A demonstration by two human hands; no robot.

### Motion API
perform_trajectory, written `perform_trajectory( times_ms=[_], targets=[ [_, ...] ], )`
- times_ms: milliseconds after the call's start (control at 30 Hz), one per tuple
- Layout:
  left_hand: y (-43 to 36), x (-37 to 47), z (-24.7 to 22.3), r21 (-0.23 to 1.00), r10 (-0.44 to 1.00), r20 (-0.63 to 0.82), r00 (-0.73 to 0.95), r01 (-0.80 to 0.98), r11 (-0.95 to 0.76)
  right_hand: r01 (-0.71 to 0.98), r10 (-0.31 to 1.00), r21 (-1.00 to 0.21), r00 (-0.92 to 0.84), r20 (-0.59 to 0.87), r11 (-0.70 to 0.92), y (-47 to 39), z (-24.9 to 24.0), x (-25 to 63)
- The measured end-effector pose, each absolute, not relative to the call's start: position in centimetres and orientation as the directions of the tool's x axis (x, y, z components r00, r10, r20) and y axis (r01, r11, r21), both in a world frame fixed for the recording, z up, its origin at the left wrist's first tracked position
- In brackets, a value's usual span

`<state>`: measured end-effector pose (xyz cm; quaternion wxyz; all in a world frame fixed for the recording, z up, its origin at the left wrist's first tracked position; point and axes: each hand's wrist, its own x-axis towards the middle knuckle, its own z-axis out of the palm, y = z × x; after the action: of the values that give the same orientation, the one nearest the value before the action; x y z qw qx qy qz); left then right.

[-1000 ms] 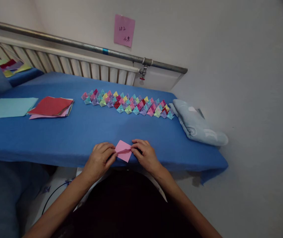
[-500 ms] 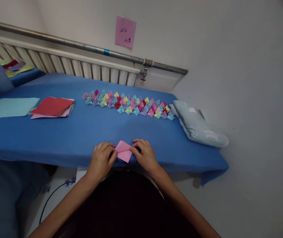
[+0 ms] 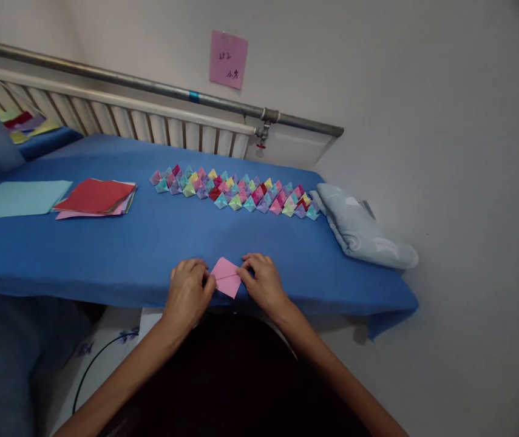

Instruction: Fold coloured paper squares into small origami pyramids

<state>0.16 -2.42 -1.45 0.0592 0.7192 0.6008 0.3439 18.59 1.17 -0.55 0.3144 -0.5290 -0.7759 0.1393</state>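
A small folded pink paper (image 3: 226, 279) lies near the front edge of the blue-covered table (image 3: 150, 243), with a crease running across its middle. At its left corner, my left hand (image 3: 189, 288) pinches the paper between thumb and fingers. My right hand (image 3: 263, 280) grips the opposite corner the same way. Beyond my hands, several rows of small folded paper shapes (image 3: 250, 203) in pink, blue, green, purple, yellow and red stand packed close together.
To the left lie a light blue sheet (image 3: 20, 199) and a stack of paper topped with red (image 3: 93, 195). A folded pale blue blanket (image 3: 359, 233) rests at the right end. Behind the table are a radiator (image 3: 141, 126), a pipe and a pink note (image 3: 228, 59) on the wall.
The upper flap of the pink paper, standing slightly apart before, now lies flatter. My left thumb has shifted a little along the left corner. Both hands keep their hold.
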Motion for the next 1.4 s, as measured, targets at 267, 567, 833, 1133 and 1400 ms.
perform_trajectory(
  times_ms=[267, 567, 833, 1133, 1400],
  targets=[
    [-2.2, 0.5, -1.3, 0.464, 0.909, 0.416, 0.025, 0.854, -0.236, 0.747, 0.914, -0.536, -0.249, 0.321, 0.392, 1.3, -0.3, 18.4],
    [-2.2, 0.4, -1.6, 0.427, 0.900, 0.435, 0.023, 0.875, -0.229, 0.750, 0.912, -0.531, -0.247, 0.329, 0.394, 1.5, -0.4, 18.6],
    [-2.5, 0.1, -1.1, 0.393, 0.892, 0.439, 0.107, 0.870, -0.298, 0.765, 0.923, -0.527, -0.240, 0.301, 0.371, 1.7, -0.4, 18.8],
    [-2.7, -0.7, -1.3, 0.177, 0.848, 0.403, 0.345, 0.879, -0.442, 0.822, 0.957, -0.501, -0.177, 0.229, 0.272, 1.6, 0.2, 19.5],
    [-3.7, -1.5, -0.8, 0.036, 0.735, 0.452, 0.506, 0.813, -0.582, 0.845, 0.952, -0.461, -0.166, 0.257, 0.272, 1.4, 0.6, 19.6]
  ],
)
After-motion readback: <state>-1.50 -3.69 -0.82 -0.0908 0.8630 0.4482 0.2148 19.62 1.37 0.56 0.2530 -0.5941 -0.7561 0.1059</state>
